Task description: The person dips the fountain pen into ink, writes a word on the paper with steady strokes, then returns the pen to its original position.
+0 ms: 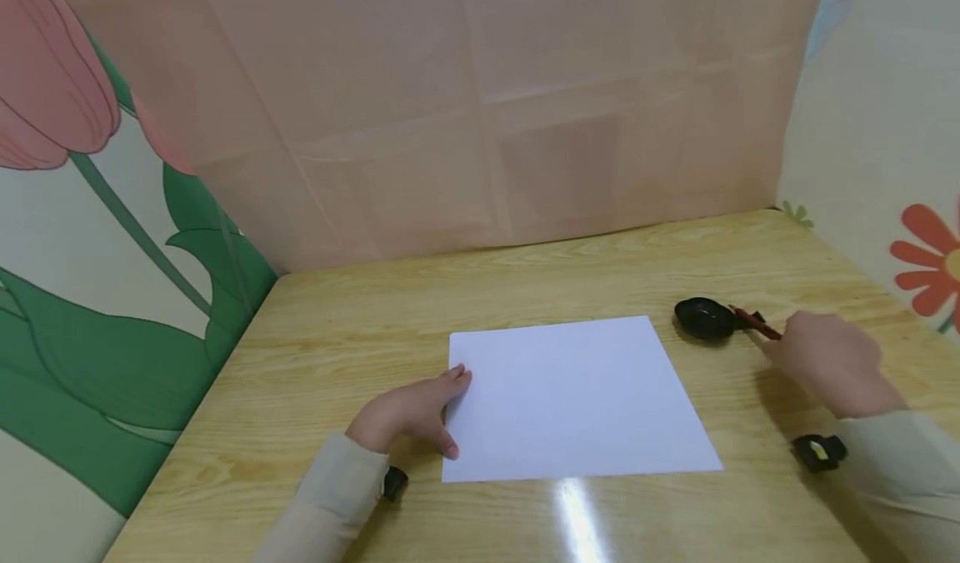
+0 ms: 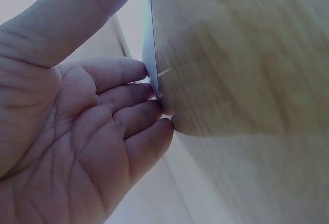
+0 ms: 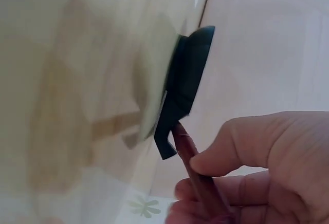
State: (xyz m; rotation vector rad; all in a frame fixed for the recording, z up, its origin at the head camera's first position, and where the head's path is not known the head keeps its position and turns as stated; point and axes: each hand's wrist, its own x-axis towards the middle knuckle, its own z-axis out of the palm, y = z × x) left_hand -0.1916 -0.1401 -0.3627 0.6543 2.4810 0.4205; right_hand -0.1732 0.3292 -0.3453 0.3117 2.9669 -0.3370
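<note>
A white sheet of paper (image 1: 570,396) lies flat on the wooden table. My left hand (image 1: 412,413) rests at its left edge, thumb apart from the fairly straight fingers (image 2: 139,126), whose tips touch the table by the edge. To the right of the paper sits a small black spoon-shaped dish (image 1: 703,319) with a short handle. My right hand (image 1: 828,359) pinches a slim reddish-brown stick (image 3: 198,175) between thumb and fingers. The stick's narrow end is right at the dish's handle side in the right wrist view.
The wooden table (image 1: 337,321) runs back to a pinkish-brown covering (image 1: 480,129) hung behind it. Walls with painted flowers stand at left and right. Black wrist devices (image 1: 819,452) are worn at both cuffs.
</note>
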